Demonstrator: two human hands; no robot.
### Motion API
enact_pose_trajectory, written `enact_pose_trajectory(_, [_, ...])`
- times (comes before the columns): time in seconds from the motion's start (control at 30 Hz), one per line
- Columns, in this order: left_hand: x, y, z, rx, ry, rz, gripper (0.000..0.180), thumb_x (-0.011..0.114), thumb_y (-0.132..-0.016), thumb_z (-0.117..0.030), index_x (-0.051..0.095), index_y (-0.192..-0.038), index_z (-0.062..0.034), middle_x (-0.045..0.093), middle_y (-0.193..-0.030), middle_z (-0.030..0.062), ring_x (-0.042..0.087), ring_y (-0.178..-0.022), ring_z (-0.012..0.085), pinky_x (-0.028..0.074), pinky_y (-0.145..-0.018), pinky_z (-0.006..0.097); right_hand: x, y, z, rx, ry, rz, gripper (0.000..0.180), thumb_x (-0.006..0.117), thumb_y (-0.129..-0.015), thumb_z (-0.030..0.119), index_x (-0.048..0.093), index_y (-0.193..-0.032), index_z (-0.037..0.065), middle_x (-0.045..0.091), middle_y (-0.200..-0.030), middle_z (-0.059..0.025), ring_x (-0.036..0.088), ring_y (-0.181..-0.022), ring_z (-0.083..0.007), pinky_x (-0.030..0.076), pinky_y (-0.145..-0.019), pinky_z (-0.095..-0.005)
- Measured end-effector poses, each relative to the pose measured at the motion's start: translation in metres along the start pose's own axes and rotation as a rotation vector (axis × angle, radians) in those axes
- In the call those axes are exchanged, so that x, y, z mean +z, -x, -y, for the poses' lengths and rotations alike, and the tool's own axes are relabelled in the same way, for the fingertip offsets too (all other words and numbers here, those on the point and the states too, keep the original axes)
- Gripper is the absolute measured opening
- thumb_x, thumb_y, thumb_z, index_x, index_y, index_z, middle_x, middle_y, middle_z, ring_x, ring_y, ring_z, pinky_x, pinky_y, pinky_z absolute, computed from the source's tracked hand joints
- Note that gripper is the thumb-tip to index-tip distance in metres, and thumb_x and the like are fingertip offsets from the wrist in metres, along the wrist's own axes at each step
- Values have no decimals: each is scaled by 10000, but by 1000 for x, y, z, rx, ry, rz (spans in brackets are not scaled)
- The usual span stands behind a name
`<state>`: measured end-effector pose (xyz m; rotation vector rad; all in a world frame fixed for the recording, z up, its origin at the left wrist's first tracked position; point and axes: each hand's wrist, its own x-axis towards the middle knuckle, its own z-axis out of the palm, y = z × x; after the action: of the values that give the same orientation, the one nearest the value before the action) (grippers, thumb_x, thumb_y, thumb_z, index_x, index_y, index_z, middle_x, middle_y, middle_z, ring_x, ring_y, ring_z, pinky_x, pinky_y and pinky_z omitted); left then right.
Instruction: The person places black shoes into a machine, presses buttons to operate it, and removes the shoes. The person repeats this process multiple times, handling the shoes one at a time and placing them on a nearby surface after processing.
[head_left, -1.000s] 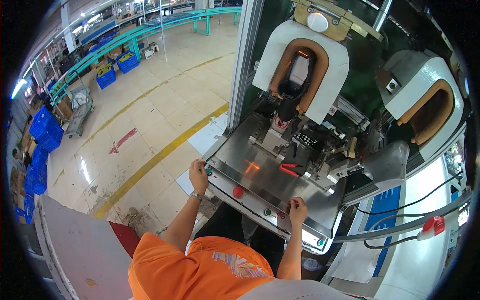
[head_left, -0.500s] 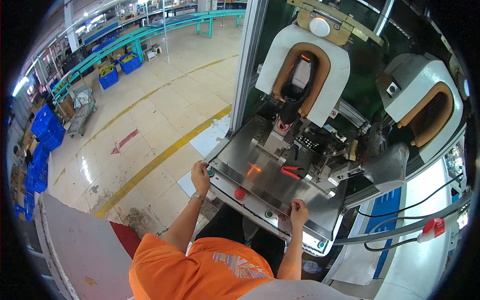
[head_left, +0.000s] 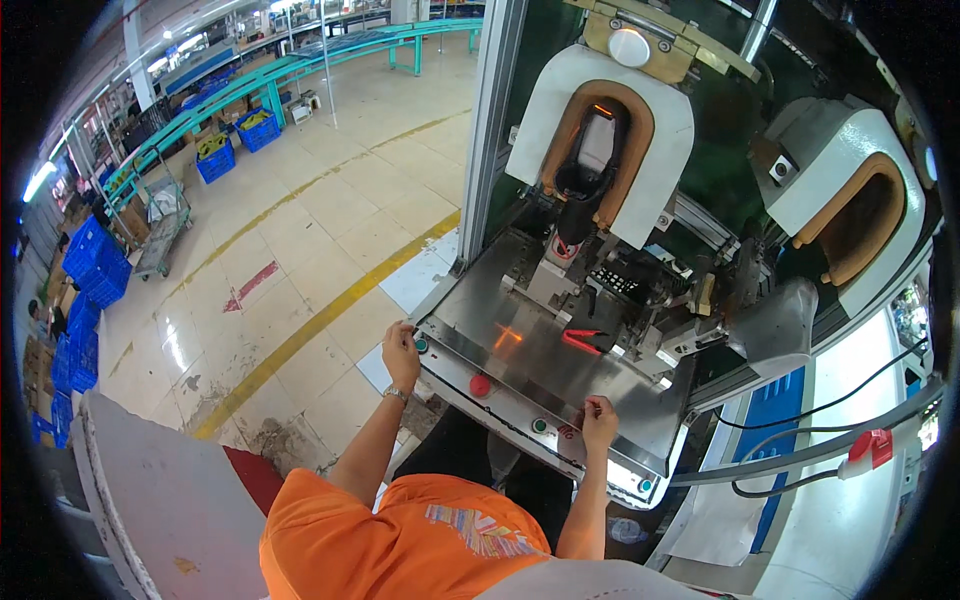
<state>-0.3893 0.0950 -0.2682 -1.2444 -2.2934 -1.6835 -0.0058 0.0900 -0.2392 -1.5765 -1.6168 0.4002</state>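
Note:
My left hand (head_left: 402, 358) is at the left front corner of the machine's metal table (head_left: 470, 325), beside a green button (head_left: 421, 346). Its fingers are curled in, with nothing seen in them. Over the front edge, farther right, my right hand (head_left: 600, 423) has its fingertips drawn together, also with nothing visible between them. Between the hands, a red button (head_left: 480, 385) and a second green button (head_left: 539, 426) sit on the front panel. Beyond them a black shoe (head_left: 588, 165) is mounted on a holder, against the brown horseshoe pad (head_left: 640, 130) of a white mould.
A red-handled tool (head_left: 581, 340) lies on the table. To its right stand a grey last-shaped form (head_left: 775, 330) and a second padded mould (head_left: 860, 215). A red plug (head_left: 872, 450) with cables hangs at right. Blue crates (head_left: 95, 255) and a trolley (head_left: 162, 228) stand at left.

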Motion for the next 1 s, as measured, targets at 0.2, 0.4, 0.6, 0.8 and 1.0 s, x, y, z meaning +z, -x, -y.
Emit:
enact_pose_trajectory(0.2, [0, 0, 0, 12, -8, -2, 78, 529, -808, -46, 583, -860, -66, 592, -1043, 135, 555, -951, 317, 453, -786, 376, 2, 0, -6, 68, -54, 36, 83, 596, -776, 76, 615, -856, 64, 626, -803, -108, 610, -732, -278, 470, -647, -346])
enact_pose_trajectory(0.4, [-2, 0, -6, -18, 4, 15, 79, 534, -807, -44, 582, -866, -63, 590, -1048, 130, 553, -955, 313, 454, -794, 376, 5, 0, -12, 82, -35, 32, 85, 588, -776, 76, 619, -854, 60, 630, -822, -118, 610, -758, -298, 472, -662, -356])
enact_pose_trajectory(0.6, [0, 0, 1, 2, -14, 14, 72, 532, -812, -48, 587, -857, -61, 588, -1066, 132, 556, -953, 313, 454, -797, 377, 5, 0, -9, 82, -33, 29, 80, 576, -787, 69, 620, -853, 54, 629, -801, -118, 613, -724, -287, 472, -643, -339])
enact_pose_trajectory(0.8, [1, -1, 2, -19, -8, 20, 70, 527, -817, -54, 588, -849, -64, 589, -1064, 135, 555, -955, 311, 452, -792, 379, 1, -1, -1, 85, -57, 36, 82, 584, -787, 54, 623, -860, 54, 630, -793, -112, 617, -708, -259, 469, -633, -316])
enact_pose_trajectory(1.0, [2, -1, 3, -13, -30, 13, 70, 524, -834, -66, 584, -868, -56, 593, -1055, 121, 559, -957, 290, 459, -800, 360, 0, -1, 3, 26, -32, -4, 80, 592, -784, 56, 623, -858, 55, 632, -796, -112, 618, -716, -258, 470, -639, -319])
